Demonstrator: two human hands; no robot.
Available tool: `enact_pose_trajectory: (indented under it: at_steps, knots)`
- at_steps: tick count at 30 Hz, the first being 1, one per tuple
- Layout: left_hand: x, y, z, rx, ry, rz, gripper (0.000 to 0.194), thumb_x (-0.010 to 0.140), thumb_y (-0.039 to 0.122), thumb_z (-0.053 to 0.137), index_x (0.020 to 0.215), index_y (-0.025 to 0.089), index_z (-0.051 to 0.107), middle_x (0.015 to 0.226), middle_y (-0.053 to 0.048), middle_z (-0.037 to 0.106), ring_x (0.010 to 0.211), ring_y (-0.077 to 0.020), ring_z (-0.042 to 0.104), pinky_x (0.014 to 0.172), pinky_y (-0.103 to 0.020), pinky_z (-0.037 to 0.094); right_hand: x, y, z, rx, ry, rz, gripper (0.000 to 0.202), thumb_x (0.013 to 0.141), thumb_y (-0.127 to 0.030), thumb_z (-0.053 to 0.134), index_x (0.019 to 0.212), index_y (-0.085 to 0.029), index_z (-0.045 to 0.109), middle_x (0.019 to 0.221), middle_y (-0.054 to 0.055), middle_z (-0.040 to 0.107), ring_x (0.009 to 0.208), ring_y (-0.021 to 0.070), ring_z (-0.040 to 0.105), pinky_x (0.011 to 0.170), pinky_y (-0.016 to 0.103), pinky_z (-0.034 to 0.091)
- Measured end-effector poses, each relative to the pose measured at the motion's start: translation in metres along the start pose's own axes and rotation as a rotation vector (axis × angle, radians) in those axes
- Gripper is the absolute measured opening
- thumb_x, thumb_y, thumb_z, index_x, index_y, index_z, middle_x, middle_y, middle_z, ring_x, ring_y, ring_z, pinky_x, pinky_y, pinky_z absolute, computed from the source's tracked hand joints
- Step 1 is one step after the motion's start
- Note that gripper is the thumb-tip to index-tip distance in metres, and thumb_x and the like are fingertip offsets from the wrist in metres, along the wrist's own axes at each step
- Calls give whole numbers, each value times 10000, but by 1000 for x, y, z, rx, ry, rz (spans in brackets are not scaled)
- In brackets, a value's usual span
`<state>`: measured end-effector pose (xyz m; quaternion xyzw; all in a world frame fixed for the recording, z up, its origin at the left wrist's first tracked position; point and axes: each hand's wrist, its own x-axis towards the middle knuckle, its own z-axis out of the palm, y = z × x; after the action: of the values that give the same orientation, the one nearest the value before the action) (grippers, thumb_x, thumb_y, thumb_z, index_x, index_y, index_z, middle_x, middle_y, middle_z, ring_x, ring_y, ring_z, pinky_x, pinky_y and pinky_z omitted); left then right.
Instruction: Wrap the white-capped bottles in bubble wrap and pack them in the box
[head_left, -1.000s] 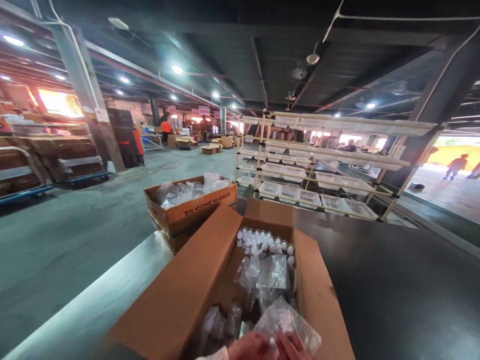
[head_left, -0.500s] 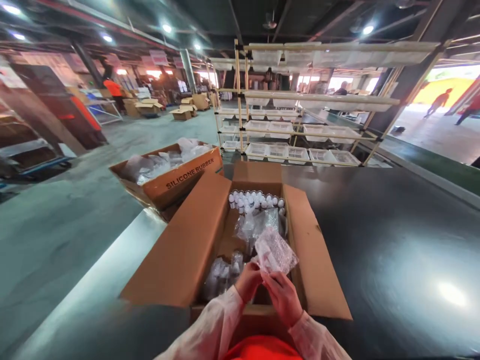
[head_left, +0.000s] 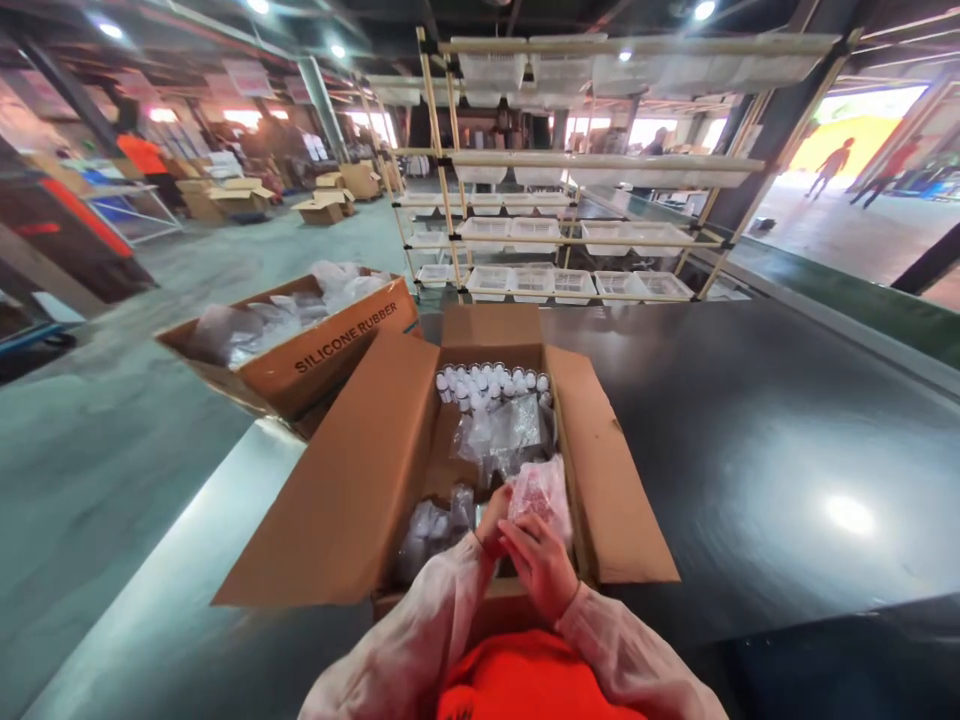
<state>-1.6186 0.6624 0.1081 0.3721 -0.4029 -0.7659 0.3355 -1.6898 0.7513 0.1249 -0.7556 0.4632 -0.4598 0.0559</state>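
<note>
Over the open cardboard box [head_left: 352, 470], a bubble wrap bag [head_left: 541, 492] is between my two hands. My left hand [head_left: 495, 520] grips its left edge, partly hidden behind the wrap. Fingers of my right hand [head_left: 541, 565] are bent against the lower side of the same bag. What the bag contains, if anything, cannot be made out. Inside the box, several white-capped bottles [head_left: 491, 382] stand along the far wall. Clear plastic wrapping [head_left: 499, 432] lies in the middle, and more wrapped pieces [head_left: 431, 525] sit in the near left corner.
A carton marked SILICONE RUBBER [head_left: 337, 340], filled with clear plastic bags, stands at the left. The box rests on a dark, shiny table [head_left: 750, 430]. Behind the table is a rack [head_left: 600, 165] with white baskets. A dark flat object [head_left: 847, 660] lies at lower right. People are far off.
The bubble wrap bag has turned more upright, and my left hand has gone further behind it. My right fingers have moved up onto its front. The camera view has shifted right and slightly down.
</note>
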Motion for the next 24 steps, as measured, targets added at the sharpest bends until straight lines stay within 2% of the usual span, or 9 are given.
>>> enact_pose_trajectory:
  at_steps: [5, 9, 10, 12, 15, 17, 20, 22, 24]
  knots:
    - [-18, 22, -7, 141, -140, -64, 292, 449, 201, 785, 674, 128, 613, 590, 17, 561, 572, -102, 460, 586, -240, 392, 0, 12, -28, 157, -85, 159, 315, 894, -324, 591, 1180, -195, 604, 851, 54, 649, 770, 158, 609, 716, 273, 523]
    - [-30, 71, -6, 510, -442, -12, 336, 523, 208, 774, 830, 125, 668, 733, -24, 657, 675, -154, 564, 683, -266, 449, 28, 49, -69, 121, -183, 259, 999, 475, -496, 874, 1329, -135, 504, 1234, 175, 563, 1134, 316, 510, 983, 465, 426]
    - [-32, 85, -3, 619, -524, 13, 314, 559, 223, 759, 846, 124, 674, 760, -34, 670, 703, -166, 580, 697, -269, 456, 35, 57, -73, 212, -266, 304, 1033, 396, -479, 894, 1298, -129, 532, 1246, 171, 558, 1146, 329, 499, 987, 476, 420]
    - [-36, 111, 4, 746, -648, 37, 282, 605, 259, 745, 840, 116, 687, 785, -57, 688, 736, -193, 605, 681, -267, 470, 44, 67, -71, 476, -489, 450, 806, 381, -439, 886, 1077, -108, 653, 1061, 124, 643, 981, 290, 579, 876, 433, 493]
    - [-44, 149, 7, 775, -702, 2, 362, 673, 356, 719, 938, 110, 693, 810, -81, 700, 713, -205, 628, 588, -247, 476, 45, 65, -58, 745, -682, 638, 417, 561, -440, 804, 738, -102, 637, 677, 13, 609, 633, 154, 567, 634, 309, 526]
    - [-50, 174, -2, 805, -605, -11, 479, 668, 383, 737, 1056, 109, 675, 797, -85, 700, 636, -189, 627, 521, -233, 461, 41, 59, -52, 791, -659, 682, 433, 645, -494, 739, 794, -106, 619, 668, -3, 596, 589, 123, 553, 591, 280, 521]
    - [-57, 197, -33, 710, -150, 261, 668, 598, 339, 803, 1203, 129, 614, 956, -114, 695, 645, -175, 640, 539, -238, 479, 34, 56, -55, 861, -602, 755, 525, 656, -575, 711, 881, -112, 607, 721, 6, 608, 617, 127, 576, 578, 273, 531]
    - [-60, 189, -55, 483, 177, 510, 779, 575, 335, 818, 1288, 172, 547, 1152, -125, 634, 792, -189, 656, 660, -277, 516, 30, 59, -60, 866, -525, 804, 546, 644, -625, 705, 805, -114, 601, 684, 5, 590, 605, 127, 572, 553, 262, 527]
    - [-61, 159, -65, 243, 270, 556, 858, 535, 367, 838, 1312, 197, 518, 1246, -120, 582, 952, -222, 633, 787, -329, 515, 27, 62, -62, 858, -432, 845, 587, 650, -694, 659, 762, -123, 588, 652, 4, 578, 580, 125, 569, 533, 260, 525]
